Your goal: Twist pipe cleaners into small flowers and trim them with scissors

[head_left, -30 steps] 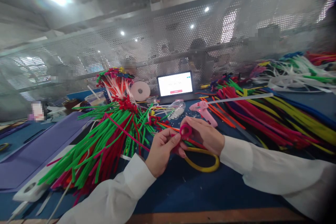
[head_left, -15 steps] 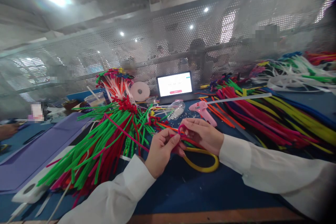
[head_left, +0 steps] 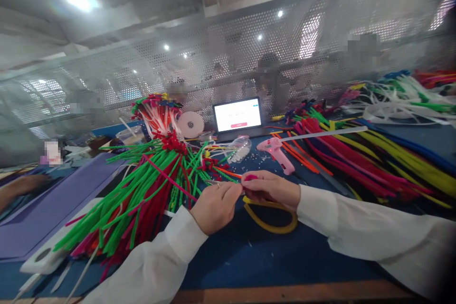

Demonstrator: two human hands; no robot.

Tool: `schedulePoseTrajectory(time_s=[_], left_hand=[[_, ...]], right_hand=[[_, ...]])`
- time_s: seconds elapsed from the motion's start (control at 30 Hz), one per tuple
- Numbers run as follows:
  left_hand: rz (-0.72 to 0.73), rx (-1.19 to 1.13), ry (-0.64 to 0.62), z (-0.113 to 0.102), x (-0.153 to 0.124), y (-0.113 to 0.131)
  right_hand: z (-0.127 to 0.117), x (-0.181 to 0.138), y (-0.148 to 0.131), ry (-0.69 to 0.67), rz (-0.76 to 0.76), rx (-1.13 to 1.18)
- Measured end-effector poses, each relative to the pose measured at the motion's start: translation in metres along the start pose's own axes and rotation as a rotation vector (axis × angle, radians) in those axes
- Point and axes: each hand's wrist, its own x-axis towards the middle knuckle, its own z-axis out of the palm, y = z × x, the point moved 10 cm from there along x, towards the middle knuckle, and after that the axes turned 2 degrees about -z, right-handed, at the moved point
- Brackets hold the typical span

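Observation:
A pink pipe cleaner (head_left: 251, 177) is curled small between the fingertips of my right hand (head_left: 272, 186), which is closed on it. My left hand (head_left: 216, 206) is closed too, its fingertips meeting the right ones at the pink curl; most of what it pinches is hidden. A long pink strand (head_left: 167, 176) runs from the green pile toward my left hand. Under my right hand, a yellow pipe cleaner (head_left: 276, 229) bends into a loop close to the blue table top. A thin pointed metallic thing (head_left: 213, 182) shows just beyond my left knuckles.
Green and red pipe cleaners (head_left: 131, 199) heap on the left beside purple sheets (head_left: 67, 199) and a white power strip (head_left: 42, 259). Ahead are a pink glue gun (head_left: 276, 152), clear container (head_left: 240, 148) and lit tablet (head_left: 237, 115). More pipe cleaners (head_left: 356, 156) lie right. Another person's hand (head_left: 24, 185) is far left.
The open pink loop between my fingers has become a tighter curl. My left hand has rolled over, back upward, and my right hand has dropped slightly. The other person's hand reaches further in.

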Motion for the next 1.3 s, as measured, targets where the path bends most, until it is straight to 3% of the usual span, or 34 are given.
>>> schedulePoseTrajectory(time_s=[0.07, 0.13, 0.3, 0.4, 0.57, 0.7, 1.3], left_hand=[[0.001, -0.021, -0.006, -0.001, 0.0, 0.001], [-0.106, -0.144, -0.039, -0.001, 0.003, -0.008], [-0.808, -1.058, -0.136, 0.035, -0.009, -0.049], [-0.999, -1.445, -0.113, 0.053, -0.016, -0.046], [-1.047, -1.627, -0.121, 0.066, -0.02, -0.034], [-1.076, -1.684, -0.085, 0.066, -0.021, -0.032], [-1.11, -1.674, -0.024, 0.06, -0.021, -0.036]], right_hand=[[0.001, -0.001, -0.001, -0.004, 0.007, -0.014], [-0.003, -0.002, -0.006, 0.027, -0.024, -0.041], [-0.023, -0.008, -0.04, 0.219, -0.304, -0.167], [-0.026, -0.007, -0.041, 0.231, -0.312, -0.125], [-0.012, -0.003, -0.021, 0.102, -0.141, 0.233], [-0.01, -0.003, -0.02, 0.097, -0.163, 0.354], [-0.012, -0.006, -0.022, 0.174, -0.214, 0.36]])
